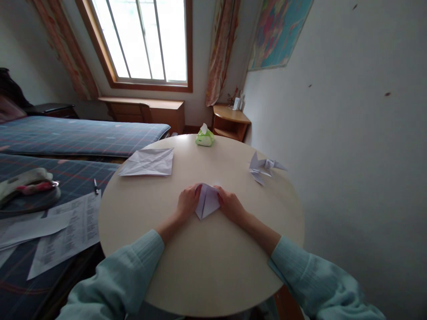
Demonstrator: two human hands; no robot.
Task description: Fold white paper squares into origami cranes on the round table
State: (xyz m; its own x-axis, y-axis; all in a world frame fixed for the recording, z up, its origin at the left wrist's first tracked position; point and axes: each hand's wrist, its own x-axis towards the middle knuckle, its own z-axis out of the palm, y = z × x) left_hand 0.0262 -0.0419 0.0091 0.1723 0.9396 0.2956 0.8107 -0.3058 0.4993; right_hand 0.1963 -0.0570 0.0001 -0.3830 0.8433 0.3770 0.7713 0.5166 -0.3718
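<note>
Between my hands, over the middle of the round table, is a folded sheet of white paper (207,202). It has a kite-like shape with a crease running down it and a point toward me. My left hand (189,201) is closed on its left edge, the fingertips partly hidden by the paper. On the opposite edge my right hand (231,203) grips the paper between thumb and fingers. A creased, flattened white sheet (148,162) lies at the table's left. Several-pointed folded paper figures (267,165) rest at the right side.
A green tissue pack (204,137) stands at the far edge of the round table (180,275). Beds with plaid covers (76,133) are on the left, with printed sheets (71,224), a pen (96,186) and a bag (30,189). A white wall (350,155) rises on the right.
</note>
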